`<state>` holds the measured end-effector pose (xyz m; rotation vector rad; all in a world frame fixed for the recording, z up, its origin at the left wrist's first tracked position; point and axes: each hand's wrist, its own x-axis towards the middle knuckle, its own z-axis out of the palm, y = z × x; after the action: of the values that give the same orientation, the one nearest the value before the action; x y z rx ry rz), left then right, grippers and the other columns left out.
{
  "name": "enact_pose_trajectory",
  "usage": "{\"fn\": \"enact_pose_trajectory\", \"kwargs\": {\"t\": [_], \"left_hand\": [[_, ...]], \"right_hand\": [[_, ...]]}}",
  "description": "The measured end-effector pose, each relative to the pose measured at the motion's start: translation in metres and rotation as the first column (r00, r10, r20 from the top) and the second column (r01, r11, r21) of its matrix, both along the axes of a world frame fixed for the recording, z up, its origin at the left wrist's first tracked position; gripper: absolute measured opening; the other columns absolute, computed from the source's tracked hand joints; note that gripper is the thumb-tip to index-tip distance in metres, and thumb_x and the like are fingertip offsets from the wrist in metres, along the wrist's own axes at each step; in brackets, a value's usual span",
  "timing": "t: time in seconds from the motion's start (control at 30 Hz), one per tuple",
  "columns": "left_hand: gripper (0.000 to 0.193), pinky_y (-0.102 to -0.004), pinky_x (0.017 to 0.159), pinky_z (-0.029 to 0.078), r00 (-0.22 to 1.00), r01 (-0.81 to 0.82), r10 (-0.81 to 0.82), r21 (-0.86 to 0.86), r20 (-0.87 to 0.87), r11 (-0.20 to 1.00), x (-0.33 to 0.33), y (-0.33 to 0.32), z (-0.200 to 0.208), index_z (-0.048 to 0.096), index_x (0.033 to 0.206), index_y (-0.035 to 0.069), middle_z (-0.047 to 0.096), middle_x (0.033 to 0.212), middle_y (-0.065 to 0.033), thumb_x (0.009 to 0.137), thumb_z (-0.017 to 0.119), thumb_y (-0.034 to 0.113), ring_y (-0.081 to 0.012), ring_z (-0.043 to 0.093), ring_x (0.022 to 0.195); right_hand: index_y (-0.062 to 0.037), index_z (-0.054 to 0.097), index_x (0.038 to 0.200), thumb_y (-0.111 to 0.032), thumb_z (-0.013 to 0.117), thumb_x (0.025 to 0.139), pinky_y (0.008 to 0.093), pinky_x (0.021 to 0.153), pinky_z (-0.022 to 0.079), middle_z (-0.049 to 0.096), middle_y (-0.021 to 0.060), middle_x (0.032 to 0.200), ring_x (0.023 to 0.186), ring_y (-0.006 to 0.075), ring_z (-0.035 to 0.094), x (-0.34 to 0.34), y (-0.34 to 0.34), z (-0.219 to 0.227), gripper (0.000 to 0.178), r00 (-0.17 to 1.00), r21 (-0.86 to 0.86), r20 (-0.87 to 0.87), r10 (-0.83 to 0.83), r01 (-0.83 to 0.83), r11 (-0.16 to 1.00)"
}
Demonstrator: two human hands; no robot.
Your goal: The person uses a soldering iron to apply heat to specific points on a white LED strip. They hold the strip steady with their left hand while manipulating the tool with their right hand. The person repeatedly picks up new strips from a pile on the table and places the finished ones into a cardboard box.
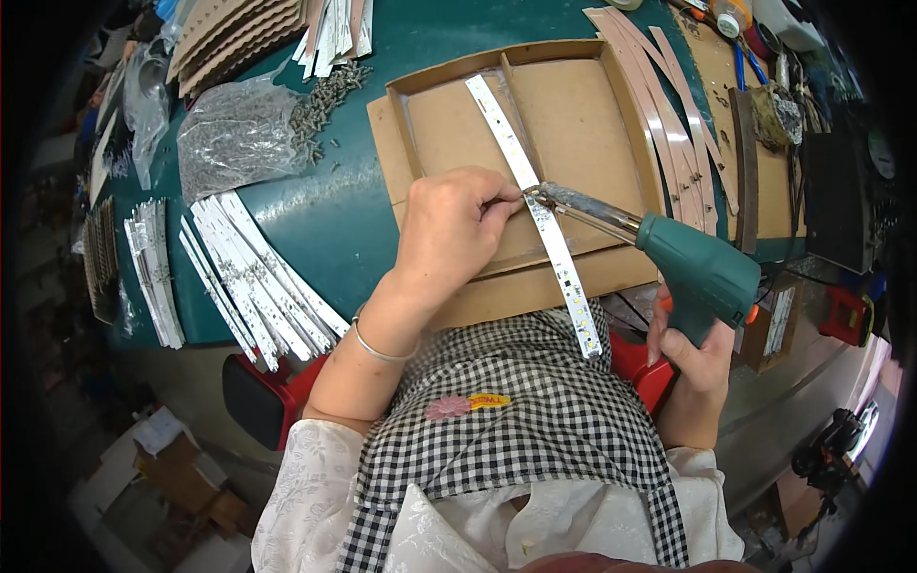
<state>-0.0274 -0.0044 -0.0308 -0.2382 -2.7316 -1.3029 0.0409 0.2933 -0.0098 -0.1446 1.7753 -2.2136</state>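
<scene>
A long white LED strip board (557, 253) lies slantwise across a shallow cardboard tray (583, 115), its near end jutting past the tray's front edge. My right hand (705, 358) is wrapped round the handle of a green soldering gun (702, 267). The metal tip of the gun meets the strip around its middle. Just left of that spot, my left hand (449, 220) is closed in a pinch at the strip's edge. Whatever sits between those fingertips is too small to make out.
Left on the green table, a pile of white strip boards (258, 277) lies below a clear plastic bag (239, 134) of small parts, with loose small metal parts (320, 105) beside it. Pinkish strips (669, 134) lie right of the tray. Corrugated brown pieces (234, 38) are stacked at the far left.
</scene>
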Motion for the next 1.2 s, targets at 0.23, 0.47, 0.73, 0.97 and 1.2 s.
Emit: {"fn": "enact_pose_trajectory", "kwargs": {"t": [0.23, 0.47, 0.73, 0.97, 1.2], "left_hand": [[0.011, -0.0265, 0.061, 0.055, 1.000, 0.004, -0.005, -0.010, -0.024, 1.000, 0.000, -0.001, -0.003, 0.076, 0.086, 0.001, 0.074, 0.080, -0.0099, 0.076, 0.077, -0.003, -0.0161, 0.070, 0.065], [0.010, -0.0276, 0.062, 0.056, 1.000, 0.008, -0.008, -0.011, -0.016, 1.000, 0.000, 0.000, -0.003, 0.075, 0.086, 0.001, 0.074, 0.080, -0.0108, 0.076, 0.076, -0.003, -0.0172, 0.070, 0.066], [0.009, -0.0277, 0.062, 0.056, 0.999, 0.008, -0.009, -0.025, -0.035, 1.000, 0.000, 0.000, -0.003, 0.075, 0.085, 0.001, 0.074, 0.079, -0.0111, 0.077, 0.077, -0.002, -0.0176, 0.071, 0.066], [0.009, -0.0275, 0.061, 0.056, 0.999, 0.013, -0.014, -0.020, -0.042, 1.000, 0.000, 0.000, -0.003, 0.075, 0.085, 0.001, 0.074, 0.080, -0.0111, 0.077, 0.077, -0.002, -0.0169, 0.071, 0.066], [0.010, -0.0276, 0.062, 0.056, 0.999, 0.005, -0.006, -0.012, -0.038, 1.000, 0.001, 0.001, -0.001, 0.075, 0.086, 0.001, 0.074, 0.080, -0.0103, 0.076, 0.078, -0.002, -0.0176, 0.071, 0.066]], "right_hand": [[0.0078, 0.046, 0.134, -0.008, 0.077, 0.086, 0.0280, 0.053, 0.055, 0.058, 0.0185, 0.112, 0.075, 0.0187, 0.063, -0.005, -0.002, 0.009, 0.059, 0.999, 0.012, 0.045, 0.010, -0.010, 1.000], [0.0078, 0.046, 0.132, -0.011, 0.079, 0.085, 0.0278, 0.051, 0.055, 0.059, 0.0165, 0.103, 0.073, 0.0182, 0.062, -0.011, -0.002, 0.014, 0.061, 0.997, 0.042, 0.079, 0.013, -0.016, 0.999], [0.0086, 0.046, 0.132, -0.010, 0.079, 0.084, 0.0279, 0.051, 0.055, 0.059, 0.0172, 0.105, 0.074, 0.0182, 0.062, -0.012, 0.001, 0.015, 0.061, 0.994, 0.049, 0.103, 0.021, -0.026, 0.998], [0.0133, 0.039, 0.134, -0.019, 0.082, 0.081, 0.0264, 0.042, 0.051, 0.056, 0.0187, 0.106, 0.063, 0.0178, 0.058, -0.013, 0.000, 0.018, 0.075, 0.992, -0.002, 0.077, -0.095, 0.096, 0.995], [0.0161, 0.038, 0.136, -0.021, 0.083, 0.079, 0.0248, 0.041, 0.047, 0.054, 0.0135, 0.083, 0.046, 0.0175, 0.054, -0.021, 0.011, 0.021, 0.081, 0.980, -0.099, -0.003, -0.199, 0.198, 0.975]]}}
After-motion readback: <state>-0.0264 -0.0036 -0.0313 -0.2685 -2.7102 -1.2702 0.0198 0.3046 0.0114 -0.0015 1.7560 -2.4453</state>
